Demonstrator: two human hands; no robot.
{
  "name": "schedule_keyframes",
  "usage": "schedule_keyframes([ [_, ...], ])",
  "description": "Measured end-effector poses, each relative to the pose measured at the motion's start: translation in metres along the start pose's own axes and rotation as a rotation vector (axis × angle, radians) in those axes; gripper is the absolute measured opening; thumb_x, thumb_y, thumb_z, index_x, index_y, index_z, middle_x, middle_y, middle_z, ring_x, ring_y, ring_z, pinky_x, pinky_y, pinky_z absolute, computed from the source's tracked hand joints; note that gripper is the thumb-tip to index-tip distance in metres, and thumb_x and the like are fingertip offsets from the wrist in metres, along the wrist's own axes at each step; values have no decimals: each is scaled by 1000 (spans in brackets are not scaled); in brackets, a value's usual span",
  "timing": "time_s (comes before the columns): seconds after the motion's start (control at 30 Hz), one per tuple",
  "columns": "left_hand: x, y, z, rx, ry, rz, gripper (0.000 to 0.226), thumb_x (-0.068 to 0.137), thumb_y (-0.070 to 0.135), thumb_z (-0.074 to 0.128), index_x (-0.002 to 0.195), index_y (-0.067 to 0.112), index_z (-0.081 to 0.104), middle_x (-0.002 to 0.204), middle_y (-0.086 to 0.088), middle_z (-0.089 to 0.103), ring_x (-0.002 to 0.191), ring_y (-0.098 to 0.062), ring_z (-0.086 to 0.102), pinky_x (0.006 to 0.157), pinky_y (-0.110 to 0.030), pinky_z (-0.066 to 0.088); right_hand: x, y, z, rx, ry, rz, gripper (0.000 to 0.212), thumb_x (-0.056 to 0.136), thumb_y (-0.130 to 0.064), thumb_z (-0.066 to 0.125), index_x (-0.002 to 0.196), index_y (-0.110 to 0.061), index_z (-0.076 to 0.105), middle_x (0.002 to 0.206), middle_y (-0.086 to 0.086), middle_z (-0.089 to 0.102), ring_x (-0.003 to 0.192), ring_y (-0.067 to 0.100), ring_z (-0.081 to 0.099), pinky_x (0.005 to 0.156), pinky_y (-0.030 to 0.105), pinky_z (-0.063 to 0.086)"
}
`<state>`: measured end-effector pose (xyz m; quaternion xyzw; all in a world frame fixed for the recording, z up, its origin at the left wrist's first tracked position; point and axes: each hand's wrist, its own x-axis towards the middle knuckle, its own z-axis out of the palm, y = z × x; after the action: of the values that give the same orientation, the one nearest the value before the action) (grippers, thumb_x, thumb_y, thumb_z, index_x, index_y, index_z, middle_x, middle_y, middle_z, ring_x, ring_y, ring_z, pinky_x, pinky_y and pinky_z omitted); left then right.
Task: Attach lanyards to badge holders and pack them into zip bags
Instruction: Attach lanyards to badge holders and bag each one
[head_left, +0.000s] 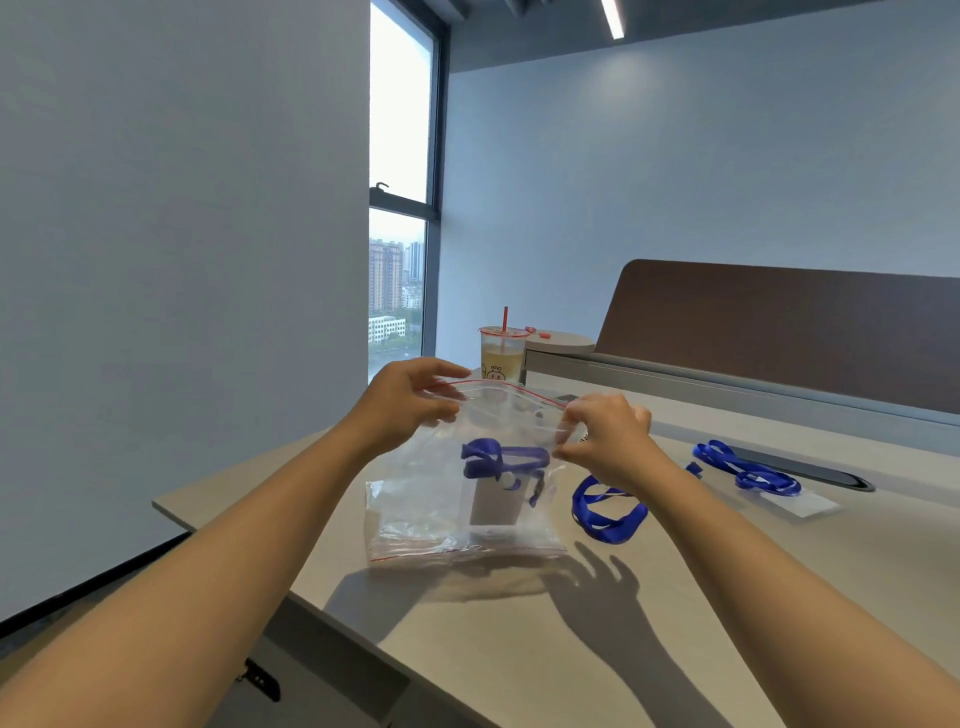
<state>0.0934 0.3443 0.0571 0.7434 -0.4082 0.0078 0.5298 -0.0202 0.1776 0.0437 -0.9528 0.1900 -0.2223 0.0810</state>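
The person is holding a clear zip bag up over the tabletop, its bottom edge hanging just above the surface, and one set looks already packed: a badge holder with a blue lanyard bunched on top of it is sitting inside. The left hand is pinching the bag's top left corner at the red zip line, thumb and fingers curled on the plastic; the right hand is pinching the top right end the same way. Judging by that, the sealing step is underway, bag mouth probably not fully pressed shut yet, hard to say through the glare. More is left: a loose blue lanyard is lying on the tabletop just right of the bag, and a second lanyard coil is resting farther right on what seems to be another clear holder or bag, can't tell which. Whether the clip inside the bag is actually hooked to the holder is too small to read. A drink cup is standing behind, partly hidden by the bag.
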Motion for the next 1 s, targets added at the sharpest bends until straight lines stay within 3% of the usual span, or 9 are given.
schedule_keyframes([
  [0.23,-1,-9,-15,-327,213,-90,51,81,4,61,129,8,43,101,-12,59,81,-23,61,91,-39,48,6,-10,-9,566,194,11,39,81,-7,64,115,-7,45,99,3,50,87,17,53,60,14,45],
  [0.33,-6,-24,-12,-336,111,-229,50,82,7,61,128,7,41,108,-16,59,91,-27,59,99,-39,42,9,-12,-3,692,274,47,57,79,-4,65,127,-11,35,102,5,48,89,20,55,73,28,53],
  [0.43,-10,-36,0,-288,16,-317,28,84,11,60,110,9,53,98,-11,63,81,-20,61,94,-36,43,11,-11,5,787,339,112,65,78,-5,67,131,-13,30,115,8,48,100,25,56,90,37,50],
  [0.5,-7,-39,7,-272,65,-347,2,86,12,58,85,10,59,83,-6,62,70,-15,60,84,-32,48,14,-10,10,835,344,183,67,81,-13,66,135,-13,25,115,5,44,103,23,53,89,36,49],
  [0.57,-2,-40,12,-286,113,-357,15,88,14,55,73,12,57,77,-6,61,64,-15,58,69,-23,47,15,-9,16,842,271,259,66,85,-26,60,136,-10,21,113,7,46,102,23,51,83,33,46],
  [0.67,4,-39,17,-301,143,-372,20,89,21,53,78,5,58,72,-4,60,61,-15,57,61,-19,44,18,-2,26,850,85,359,66,85,-42,53,133,-8,24,130,15,45,118,30,47,91,39,42],
  [0.77,9,-41,18,-312,181,-394,26,90,21,52,97,-3,60,80,-9,61,61,-16,57,62,-20,44,13,3,38,870,-106,344,55,87,-37,53,129,-7,34,135,13,43,118,26,45,92,37,37],
  [0.9,11,-38,16,-341,198,-398,25,91,20,51,101,-1,59,90,-12,61,65,-18,59,67,-22,46,12,3,43,875,-57,292,9,89,-20,53,94,-12,51,105,9,56,101,22,51,83,31,38],
  [1.0,7,-40,14,-344,117,-369,17,88,11,54,104,3,55,103,-12,60,88,-22,60,89,-32,45,16,1,37,929,44,296,12,88,-16,54,78,-12,56,82,1,59,91,19,53,86,33,42],
])
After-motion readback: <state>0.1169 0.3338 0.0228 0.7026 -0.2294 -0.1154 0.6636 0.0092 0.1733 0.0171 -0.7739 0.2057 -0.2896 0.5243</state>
